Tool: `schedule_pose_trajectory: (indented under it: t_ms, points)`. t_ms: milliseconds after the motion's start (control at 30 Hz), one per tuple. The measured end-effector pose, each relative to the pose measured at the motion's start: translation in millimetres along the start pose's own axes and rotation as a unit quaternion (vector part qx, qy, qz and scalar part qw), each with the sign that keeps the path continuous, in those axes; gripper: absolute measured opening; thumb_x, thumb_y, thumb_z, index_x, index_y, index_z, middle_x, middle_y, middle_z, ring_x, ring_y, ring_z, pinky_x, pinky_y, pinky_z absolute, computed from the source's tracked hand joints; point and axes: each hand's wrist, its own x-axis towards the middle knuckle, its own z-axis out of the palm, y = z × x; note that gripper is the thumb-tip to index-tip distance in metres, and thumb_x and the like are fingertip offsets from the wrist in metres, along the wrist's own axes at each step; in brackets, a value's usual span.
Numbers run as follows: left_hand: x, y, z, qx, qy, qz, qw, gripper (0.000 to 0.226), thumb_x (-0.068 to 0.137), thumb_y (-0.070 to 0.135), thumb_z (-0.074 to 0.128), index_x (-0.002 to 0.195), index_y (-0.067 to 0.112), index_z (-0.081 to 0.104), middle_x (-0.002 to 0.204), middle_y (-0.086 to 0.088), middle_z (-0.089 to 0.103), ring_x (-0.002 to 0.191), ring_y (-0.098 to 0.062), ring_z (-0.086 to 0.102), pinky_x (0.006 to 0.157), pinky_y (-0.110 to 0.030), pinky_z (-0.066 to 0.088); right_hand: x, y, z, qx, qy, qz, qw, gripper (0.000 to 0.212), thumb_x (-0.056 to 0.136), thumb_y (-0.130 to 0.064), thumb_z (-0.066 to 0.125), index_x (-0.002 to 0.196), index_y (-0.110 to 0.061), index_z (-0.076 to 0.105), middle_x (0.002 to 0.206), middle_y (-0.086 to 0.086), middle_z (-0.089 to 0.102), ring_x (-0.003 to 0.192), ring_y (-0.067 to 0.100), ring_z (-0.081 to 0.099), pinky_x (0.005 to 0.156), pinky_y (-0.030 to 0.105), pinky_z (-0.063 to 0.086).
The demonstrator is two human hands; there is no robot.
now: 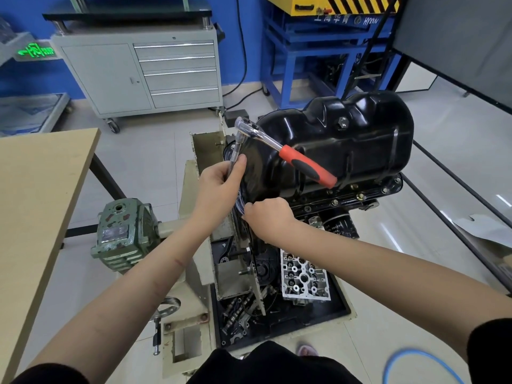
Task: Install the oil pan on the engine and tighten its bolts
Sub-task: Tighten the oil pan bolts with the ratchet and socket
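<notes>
Nearest, low in the centre of the frame, the right hand (267, 216) is curled into a loose fist against the near end of the engine (343, 200). Its fingers are tucked away on the far side, so whether they pinch a bolt or the socket's tip I cannot tell.

Just above and left of it, the left hand (221, 184) is wrapped around the long extension bar (236, 153), thumb laid along the shaft, fingers closed snugly on it. The bar runs up to the ratchet (279, 146), whose red and black handle juts out to the right across the pan.

Behind, centre right, the black oil pan (349, 139) sits on the upturned engine, bolts showing along its right-hand flange.

To my eye this is seating the socket on a near-end bolt. Best keep the bar square to the bolt head, steady it low, and only then swing the handle, lest the socket slip.
</notes>
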Motion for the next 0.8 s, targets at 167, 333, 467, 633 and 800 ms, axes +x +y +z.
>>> schedule_pose_trajectory:
  t_ms: [167,333,467,633,800]
  points:
    - [0.3,-0.4,-0.6,0.001,0.011,0.002,1.000,0.051,0.091,0.033,0.052,0.050,0.020,0.025,0.044,0.000,0.022,0.042,-0.012,0.023,0.047,-0.028,0.021,-2.5,4.9,3.2,0.014,0.033,0.008,0.999,0.019,0.095,-0.022,0.046,0.099,-0.007,0.056,0.097,0.004,0.068,0.089,0.026,0.065,0.046,0.021,0.015]
    - [0.5,-1.0,-2.2,0.002,0.010,0.006,1.000,0.051,0.091,0.033,0.052,0.052,0.010,0.030,0.046,-0.005,0.023,0.042,-0.013,0.025,0.046,-0.028,0.023,-13.1,12.8,4.6,0.066,0.060,-0.008,0.996,0.039,0.090,-0.041,0.050,0.109,-0.008,0.042,0.093,0.008,0.067,0.085,0.031,0.065,0.053,0.029,0.030]
    - [0.5,-1.7,-2.0,0.002,0.014,0.008,1.000,0.055,0.091,0.033,0.052,0.053,0.000,0.031,0.048,-0.009,0.025,0.044,-0.016,0.025,0.047,-0.029,0.023,-19.0,24.1,8.0,0.145,0.056,-0.019,0.988,0.034,0.091,-0.031,0.048,0.119,-0.013,0.043,0.104,0.005,0.062,0.094,0.031,0.061,0.061,0.033,0.039]
    - [-0.4,-2.1,-1.4,-0.001,0.008,0.010,1.000,0.058,0.091,0.034,0.052,0.054,-0.004,0.029,0.047,-0.008,0.025,0.043,-0.016,0.026,0.048,-0.030,0.024,-20.2,25.4,10.7,0.153,0.071,-0.009,0.986,0.028,0.097,-0.026,0.037,0.120,-0.017,0.050,0.104,0.004,0.062,0.095,0.031,0.060,0.067,0.035,0.046]
    - [-1.1,-1.9,-0.2,0.001,0.007,0.002,1.000,0.053,0.089,0.036,0.052,0.051,0.008,0.031,0.045,-0.004,0.024,0.042,-0.014,0.025,0.048,-0.029,0.023,-13.2,16.9,9.7,0.081,0.047,0.015,0.995,0.016,0.096,-0.017,0.042,0.110,-0.010,0.045,0.091,0.008,0.065,0.081,0.031,0.063,0.052,0.029,0.032]
